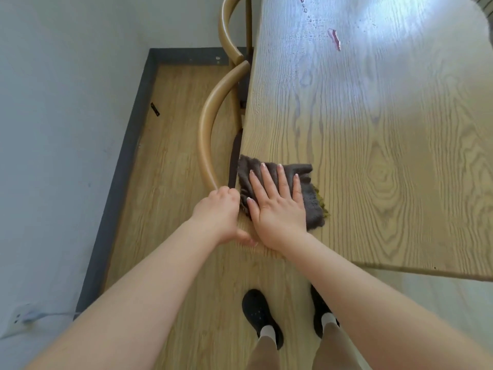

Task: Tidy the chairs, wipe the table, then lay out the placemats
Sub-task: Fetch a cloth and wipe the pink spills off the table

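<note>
Flat and spread, the right hand [277,209] pressed its straight fingers down on the dark grey cloth [280,190], pinning it to the wooden table [386,156] at the table's near left corner. Just beside the cloth, the left hand [218,214] curled over that corner's edge, fingers wrapped under and thumb on top. Two curved-back chairs [210,134] stood tucked against the table's left side. Red smears [334,38] lay at the table's far end.

A wood-grain floor [170,161] is bordered by a dark grey skirting board [125,161] along a pale wall [58,108]. A white wall socket [22,315] with a cable is seen low on that wall. Black shoes [257,313] are planted on the floor.
</note>
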